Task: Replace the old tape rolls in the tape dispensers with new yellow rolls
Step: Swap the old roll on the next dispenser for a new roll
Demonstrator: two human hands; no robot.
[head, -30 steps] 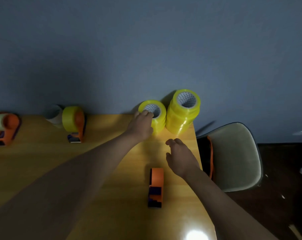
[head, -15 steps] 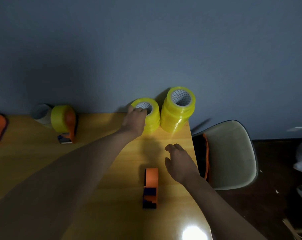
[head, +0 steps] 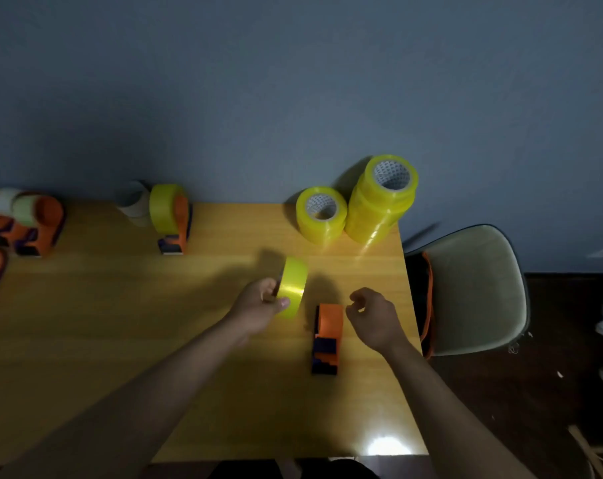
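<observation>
The left hand (head: 261, 307) is gripping a yellow tape roll (head: 293, 287) on edge, with the thumb lying across the outer band and the fingers curled behind it, and is holding the roll above the wooden table (head: 120, 340). The right hand (head: 374, 316) is hovering with its fingers loosely curled and is holding nothing. An empty orange tape dispenser (head: 326, 335) is lying on the table between the two hands, just beside the right hand and slightly nearer the person than the held roll. At the far right corner of the table, a short stack of yellow rolls (head: 322, 216) is standing just beside a taller stack of yellow rolls (head: 383, 198), both against the wall. Farther left along the wall edge, a dispenser loaded with a yellow roll (head: 172, 219) is standing beside a grey cardboard core (head: 134, 205). More orange dispensers (head: 34, 226) are sitting at the left edge of the table. A pale chair (head: 472, 292) is standing to the right of the table.
</observation>
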